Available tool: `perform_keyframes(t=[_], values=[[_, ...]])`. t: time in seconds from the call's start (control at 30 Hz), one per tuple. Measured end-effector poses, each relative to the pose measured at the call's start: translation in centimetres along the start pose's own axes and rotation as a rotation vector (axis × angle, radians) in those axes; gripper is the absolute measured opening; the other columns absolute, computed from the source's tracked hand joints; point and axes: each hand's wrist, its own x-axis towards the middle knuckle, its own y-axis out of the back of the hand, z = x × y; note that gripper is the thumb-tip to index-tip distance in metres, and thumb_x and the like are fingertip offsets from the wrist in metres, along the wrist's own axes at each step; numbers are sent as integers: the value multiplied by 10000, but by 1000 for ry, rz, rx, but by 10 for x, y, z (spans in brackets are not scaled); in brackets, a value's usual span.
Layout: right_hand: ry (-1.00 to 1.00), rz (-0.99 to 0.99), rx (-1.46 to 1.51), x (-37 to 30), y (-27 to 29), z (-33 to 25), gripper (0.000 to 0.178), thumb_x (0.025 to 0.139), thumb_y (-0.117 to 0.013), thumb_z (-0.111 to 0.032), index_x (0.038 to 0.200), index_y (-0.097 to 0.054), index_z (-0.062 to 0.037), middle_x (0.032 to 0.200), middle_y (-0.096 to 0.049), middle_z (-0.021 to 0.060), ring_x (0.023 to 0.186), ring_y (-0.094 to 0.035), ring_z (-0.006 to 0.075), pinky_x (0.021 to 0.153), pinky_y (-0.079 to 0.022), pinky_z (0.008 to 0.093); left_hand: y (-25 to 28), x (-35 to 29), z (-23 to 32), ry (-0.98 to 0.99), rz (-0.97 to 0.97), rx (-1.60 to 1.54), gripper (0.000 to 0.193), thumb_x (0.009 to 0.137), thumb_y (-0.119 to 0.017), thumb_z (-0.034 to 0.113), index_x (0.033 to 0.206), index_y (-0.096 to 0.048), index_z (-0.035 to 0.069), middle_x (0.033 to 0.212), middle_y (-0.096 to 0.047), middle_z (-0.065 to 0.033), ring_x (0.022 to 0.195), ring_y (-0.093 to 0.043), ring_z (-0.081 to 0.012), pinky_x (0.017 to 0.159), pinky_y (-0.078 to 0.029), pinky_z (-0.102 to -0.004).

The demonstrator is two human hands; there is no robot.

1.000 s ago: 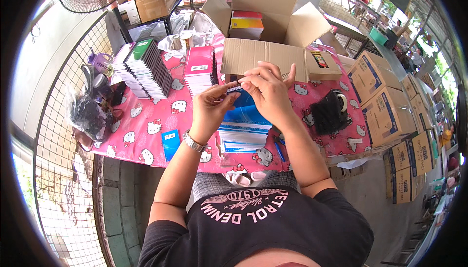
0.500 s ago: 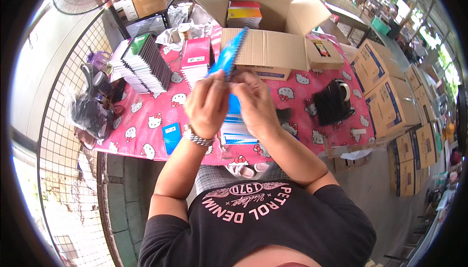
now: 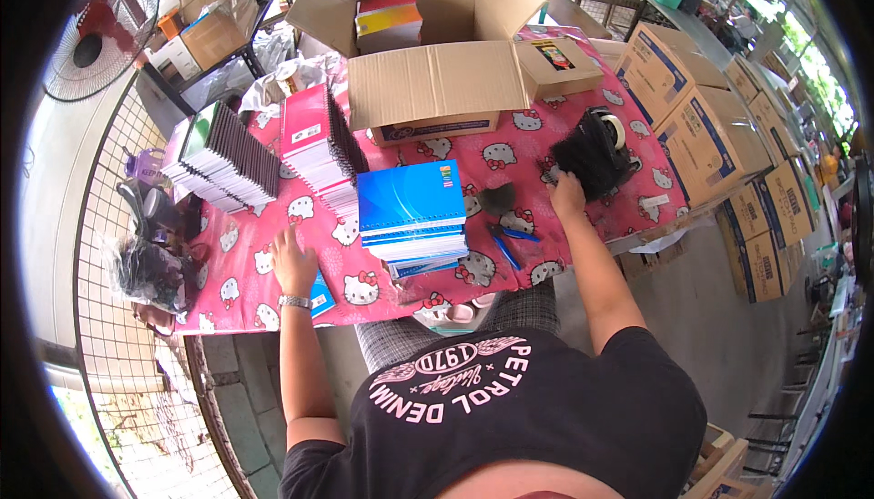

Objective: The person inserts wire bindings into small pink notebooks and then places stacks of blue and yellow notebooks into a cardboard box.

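My left hand [image 3: 293,264] is open, its fingers spread on the pink tablecloth beside a small blue notebook [image 3: 320,297] that my wrist partly covers. My right hand [image 3: 568,195] reaches out to the edge of a pile of thin black strands [image 3: 584,167]. Its fingers are drawn together there, and what is between them is hidden. By the pile stands a black tape dispenser with a pale roll of tape [image 3: 615,132]. Between my hands rises a stack of blue spiral notebooks [image 3: 411,197]. Two blue pens or similar slim tools [image 3: 506,249] lie to its right.
Behind the blue stack are a pink notebook stack [image 3: 305,126] and a green-topped one [image 3: 208,139]. An open carton [image 3: 437,85] holds more notebooks, with a flat brown box [image 3: 557,69] beside it. Plastic-wrapped items [image 3: 150,271] sit at the left edge. Cartons [image 3: 715,135] are piled at right.
Both hands have parted from the blue notebook they held up. A blue notebook now lies on top of the stack. My left hand went left and down, my right hand right toward the black pile.
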Motion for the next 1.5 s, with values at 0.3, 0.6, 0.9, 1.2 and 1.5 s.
perform_keyframes(t=[0.3, 0.6, 0.9, 1.2, 1.5], values=[[60, -179, -174, 27, 23, -5, 152, 853, -656, -143, 929, -697, -18, 1008, -664, 184, 961, -649, 371, 831, -538, 439, 154, 27, 186, -899, -28, -405, 255, 790, -711, 141, 1035, -685, 75, 1040, -654, -74, 932, -623, -264, 764, -529, -393], [371, -102, 793, 11, 166, -137, 237, 908, -641, -95, 1131, -693, -30, 1090, -674, 142, 976, -644, 255, 867, -509, 354, 170, 60, 180, -972, -357, -544, 135, 830, -687, 128, 956, -719, 90, 860, -704, -85, 786, -682, -259, 659, -540, -380], [730, -58, 918, -9, 211, -209, 181, 852, -686, 4, 1030, -685, -30, 971, -636, 89, 961, -628, 229, 861, -497, 328, 175, 61, 210, -732, 17, -465, 138, 877, -578, 89, 1013, -602, 86, 905, -629, -111, 886, -611, -313, 822, -440, -427], [713, -194, 924, -12, 220, -211, 209, 879, -642, 35, 1074, -681, -28, 972, -626, 81, 910, -616, 193, 812, -497, 298, 168, 57, 219, -717, 105, -428, 113, 903, -630, 194, 959, -598, 101, 855, -624, -53, 867, -585, -249, 792, -386, -396], [778, -243, 920, -12, 222, -205, 235, 898, -605, 51, 1113, -672, -18, 967, -618, 90, 847, -622, 185, 763, -510, 304, 171, 47, 219, -693, 127, -444, 116, 897, -634, 194, 952, -602, 98, 872, -642, -54, 863, -604, -248, 800, -397, -391]])
